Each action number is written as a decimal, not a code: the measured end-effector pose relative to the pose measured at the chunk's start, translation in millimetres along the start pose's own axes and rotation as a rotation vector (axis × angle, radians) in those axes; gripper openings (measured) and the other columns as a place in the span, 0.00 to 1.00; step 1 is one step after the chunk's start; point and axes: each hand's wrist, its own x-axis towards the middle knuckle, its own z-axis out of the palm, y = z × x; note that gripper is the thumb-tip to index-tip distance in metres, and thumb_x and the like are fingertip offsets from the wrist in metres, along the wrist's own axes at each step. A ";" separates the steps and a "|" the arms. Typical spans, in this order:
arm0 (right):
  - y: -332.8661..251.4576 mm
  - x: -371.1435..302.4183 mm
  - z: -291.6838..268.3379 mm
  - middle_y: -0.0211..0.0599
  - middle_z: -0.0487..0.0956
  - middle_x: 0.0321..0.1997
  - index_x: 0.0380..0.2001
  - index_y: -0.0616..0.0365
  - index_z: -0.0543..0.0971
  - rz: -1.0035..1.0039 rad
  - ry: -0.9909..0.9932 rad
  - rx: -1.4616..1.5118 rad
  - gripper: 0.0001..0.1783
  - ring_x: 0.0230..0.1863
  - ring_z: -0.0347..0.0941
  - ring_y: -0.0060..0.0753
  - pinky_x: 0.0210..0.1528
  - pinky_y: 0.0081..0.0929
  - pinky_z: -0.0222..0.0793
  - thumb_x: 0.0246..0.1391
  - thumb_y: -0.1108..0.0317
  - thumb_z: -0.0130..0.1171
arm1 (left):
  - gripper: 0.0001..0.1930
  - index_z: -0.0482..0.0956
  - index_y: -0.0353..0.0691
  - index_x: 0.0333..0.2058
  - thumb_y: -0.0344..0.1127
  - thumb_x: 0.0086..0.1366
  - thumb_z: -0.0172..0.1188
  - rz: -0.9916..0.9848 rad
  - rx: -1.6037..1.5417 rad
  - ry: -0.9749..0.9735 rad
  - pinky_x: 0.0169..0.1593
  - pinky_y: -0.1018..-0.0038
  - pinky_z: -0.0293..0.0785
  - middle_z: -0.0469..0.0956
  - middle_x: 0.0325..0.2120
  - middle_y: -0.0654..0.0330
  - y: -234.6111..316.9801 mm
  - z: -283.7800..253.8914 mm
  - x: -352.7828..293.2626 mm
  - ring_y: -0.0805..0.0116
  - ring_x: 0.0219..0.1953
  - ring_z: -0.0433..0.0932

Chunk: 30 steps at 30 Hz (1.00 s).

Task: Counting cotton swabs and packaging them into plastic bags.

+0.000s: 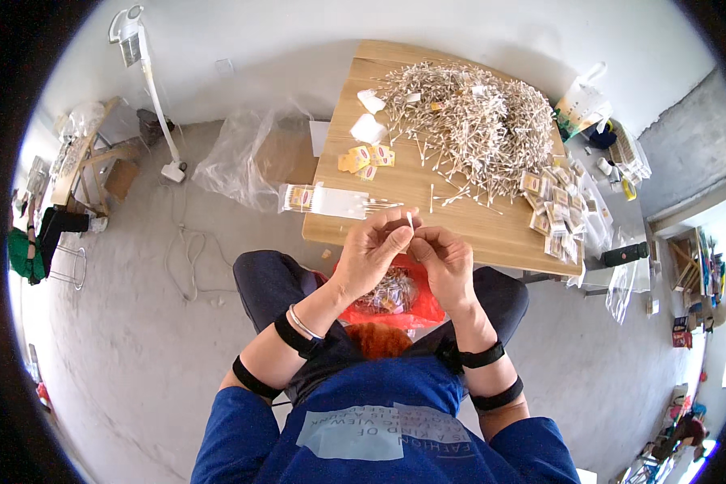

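My left hand (373, 250) and my right hand (445, 258) meet in front of me, fingertips together, pinching a small bundle of cotton swabs (410, 219) whose white tips stick up between them. Both hands hover just before the near edge of a wooden table (492, 230). A large heap of loose cotton swabs (472, 121) covers the table's far half. A clear packet partly filled with swabs (331, 200) lies at the table's left near corner. On my lap rests a red plastic bag (395, 294) holding filled packets.
Small yellow labels (366, 157) and white pads (369, 129) lie left of the heap. Several packed little packets (555, 211) sit at the table's right edge. A clear plastic bag over a cardboard box (254, 157) and a white stick vacuum (155, 89) stand on the floor to the left.
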 end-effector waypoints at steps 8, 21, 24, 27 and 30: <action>28.4 -7.5 -2.8 0.30 0.79 0.30 0.34 0.67 0.79 0.125 -0.121 -0.214 0.04 0.30 0.71 0.15 0.33 0.16 0.68 0.55 0.77 0.59 | 0.12 0.79 0.33 0.38 0.37 0.67 0.56 -0.079 -0.072 0.127 0.44 0.79 0.72 0.80 0.34 0.63 -38.6 -10.5 -13.8 0.79 0.37 0.74; 81.2 15.3 -10.1 0.37 0.79 0.24 0.31 0.65 0.81 0.137 -0.317 -0.542 0.09 0.26 0.71 0.21 0.30 0.24 0.69 0.55 0.69 0.59 | 0.09 0.78 0.31 0.37 0.33 0.65 0.58 -0.298 0.249 -0.008 0.39 0.79 0.73 0.80 0.31 0.60 -79.0 -56.9 -21.3 0.78 0.34 0.76; 89.4 29.5 -5.1 0.45 0.79 0.27 0.31 0.59 0.82 0.119 -0.265 -0.735 0.07 0.29 0.76 0.38 0.34 0.31 0.71 0.50 0.68 0.62 | 0.10 0.79 0.33 0.37 0.33 0.60 0.62 -0.358 0.514 0.036 0.38 0.76 0.74 0.81 0.30 0.55 -84.0 -68.2 -14.6 0.69 0.31 0.79; 116.1 45.1 -7.5 0.42 0.76 0.29 0.27 0.60 0.80 -0.186 -0.193 -0.971 0.07 0.36 0.72 0.49 0.40 0.39 0.68 0.48 0.67 0.62 | 0.13 0.78 0.35 0.39 0.32 0.55 0.65 -0.229 0.696 0.120 0.41 0.70 0.75 0.80 0.33 0.52 -90.5 -79.7 -5.3 0.57 0.35 0.79; 126.7 60.2 -2.0 0.38 0.72 0.31 0.25 0.57 0.79 -0.296 -0.123 -1.085 0.06 0.38 0.68 0.45 0.42 0.40 0.65 0.45 0.67 0.64 | 0.19 0.75 0.38 0.44 0.29 0.51 0.65 -0.070 0.906 0.231 0.49 0.64 0.70 0.77 0.39 0.53 -92.8 -92.6 5.6 0.53 0.45 0.73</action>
